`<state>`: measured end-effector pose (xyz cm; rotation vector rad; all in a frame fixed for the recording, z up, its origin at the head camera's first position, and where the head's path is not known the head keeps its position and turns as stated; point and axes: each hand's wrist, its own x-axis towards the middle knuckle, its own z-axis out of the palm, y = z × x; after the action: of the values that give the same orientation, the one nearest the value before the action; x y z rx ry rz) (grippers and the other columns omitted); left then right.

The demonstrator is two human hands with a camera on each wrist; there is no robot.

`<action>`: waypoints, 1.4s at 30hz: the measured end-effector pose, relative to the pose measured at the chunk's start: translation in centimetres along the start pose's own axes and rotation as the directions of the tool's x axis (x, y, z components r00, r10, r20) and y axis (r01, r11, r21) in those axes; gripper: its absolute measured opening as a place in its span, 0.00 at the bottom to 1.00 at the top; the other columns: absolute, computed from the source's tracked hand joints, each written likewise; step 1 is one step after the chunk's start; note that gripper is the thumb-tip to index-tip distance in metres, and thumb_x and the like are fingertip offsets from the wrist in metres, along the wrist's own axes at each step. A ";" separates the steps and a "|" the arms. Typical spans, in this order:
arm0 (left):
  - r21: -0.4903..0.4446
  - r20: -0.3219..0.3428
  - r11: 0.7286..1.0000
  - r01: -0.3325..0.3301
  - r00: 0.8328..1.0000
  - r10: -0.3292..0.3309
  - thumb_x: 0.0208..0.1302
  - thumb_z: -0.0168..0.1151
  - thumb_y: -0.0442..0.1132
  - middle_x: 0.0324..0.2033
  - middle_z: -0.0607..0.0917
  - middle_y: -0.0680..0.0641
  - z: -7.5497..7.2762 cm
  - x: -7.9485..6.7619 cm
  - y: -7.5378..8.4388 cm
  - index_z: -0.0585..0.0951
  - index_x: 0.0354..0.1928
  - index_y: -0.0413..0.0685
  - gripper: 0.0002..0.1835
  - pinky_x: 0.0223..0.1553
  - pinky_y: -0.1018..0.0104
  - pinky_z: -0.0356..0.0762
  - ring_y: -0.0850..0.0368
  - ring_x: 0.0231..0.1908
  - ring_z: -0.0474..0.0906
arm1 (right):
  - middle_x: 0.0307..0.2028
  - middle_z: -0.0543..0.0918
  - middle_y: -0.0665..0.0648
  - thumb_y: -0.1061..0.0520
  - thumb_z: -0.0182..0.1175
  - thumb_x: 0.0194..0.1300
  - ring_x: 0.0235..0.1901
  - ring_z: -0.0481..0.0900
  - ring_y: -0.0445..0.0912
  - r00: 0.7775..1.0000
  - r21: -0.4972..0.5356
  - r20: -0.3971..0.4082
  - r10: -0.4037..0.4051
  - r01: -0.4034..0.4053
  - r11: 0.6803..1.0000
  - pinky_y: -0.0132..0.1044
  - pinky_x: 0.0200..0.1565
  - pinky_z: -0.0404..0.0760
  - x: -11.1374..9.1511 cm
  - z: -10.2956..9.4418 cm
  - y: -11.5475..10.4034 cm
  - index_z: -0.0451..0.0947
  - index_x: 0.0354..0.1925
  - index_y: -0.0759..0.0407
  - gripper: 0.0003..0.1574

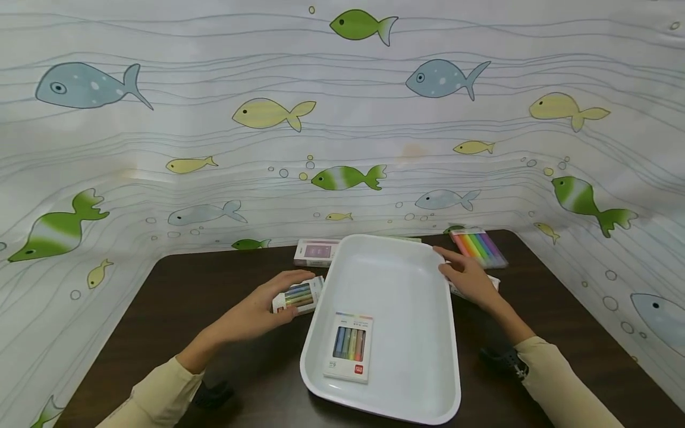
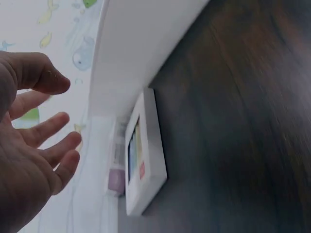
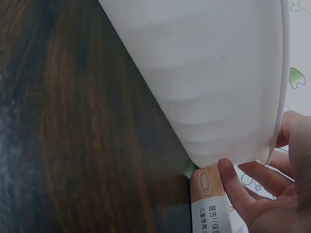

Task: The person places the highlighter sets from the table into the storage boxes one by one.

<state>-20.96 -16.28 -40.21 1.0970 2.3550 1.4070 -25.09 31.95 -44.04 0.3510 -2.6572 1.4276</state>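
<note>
A white tray lies at the middle of the dark table, and a box of coloured pens rests flat in its near left part. My left hand hovers over a second, similar pen box that lies on the table against the tray's left side. In the left wrist view, its loosely bent fingers are apart from that box. At the tray's far right corner, my right hand grips the rim with its fingers. Just below those fingers stands a brown and white box, touching the tray's corner.
Behind the tray's left corner lies a white and purple box. A clear pack of rainbow-coloured pens is at the table's back right. A fish-patterned curtain closes off the back and sides of the table.
</note>
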 end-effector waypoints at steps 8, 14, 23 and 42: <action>0.102 0.001 0.990 0.097 0.995 -0.098 0.70 0.61 0.27 0.68 0.68 0.39 -0.5 -0.2 -1.5 0.66 0.76 0.50 0.34 0.49 0.45 0.77 0.37 0.55 0.72 | 0.34 0.82 0.62 0.57 0.58 0.77 0.33 0.77 0.49 1.000 -0.038 -0.021 -0.006 0.005 0.999 0.36 0.30 0.79 -1.5 -0.7 0.4 0.68 0.74 0.57 0.31; 0.313 -0.089 0.934 0.172 0.984 -0.152 0.71 0.64 0.40 0.72 0.62 0.34 -0.2 -0.5 -2.4 0.69 0.74 0.43 0.32 0.57 0.23 0.60 0.29 0.67 0.62 | 0.26 0.76 0.56 0.57 0.58 0.77 0.29 0.75 0.48 0.999 -0.017 -0.023 -0.024 0.024 1.000 0.36 0.26 0.77 -1.8 -0.3 0.5 0.69 0.74 0.56 0.31; 0.431 -0.106 0.856 0.285 0.958 -0.265 0.70 0.65 0.56 0.71 0.63 0.31 -1.9 -1.5 -4.9 0.65 0.76 0.45 0.40 0.56 0.16 0.52 0.25 0.69 0.56 | 0.37 0.82 0.62 0.57 0.57 0.77 0.34 0.78 0.49 0.998 -0.025 -0.034 -0.060 0.059 0.998 0.35 0.31 0.79 -1.3 -0.4 0.3 0.68 0.74 0.57 0.31; 0.392 -0.137 0.852 0.347 0.938 -0.319 0.63 0.71 0.57 0.69 0.66 0.31 -2.0 -1.4 -5.0 0.73 0.69 0.37 0.41 0.57 0.18 0.54 0.25 0.68 0.57 | 0.68 0.71 0.66 0.56 0.58 0.77 0.60 0.76 0.61 0.999 0.019 0.000 -0.048 0.048 0.999 0.33 0.49 0.79 -0.3 0.1 0.3 0.67 0.75 0.55 0.32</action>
<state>-23.44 -19.96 -43.55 0.6680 2.8015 0.8601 -24.87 32.12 -44.40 0.4145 -2.6190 1.4396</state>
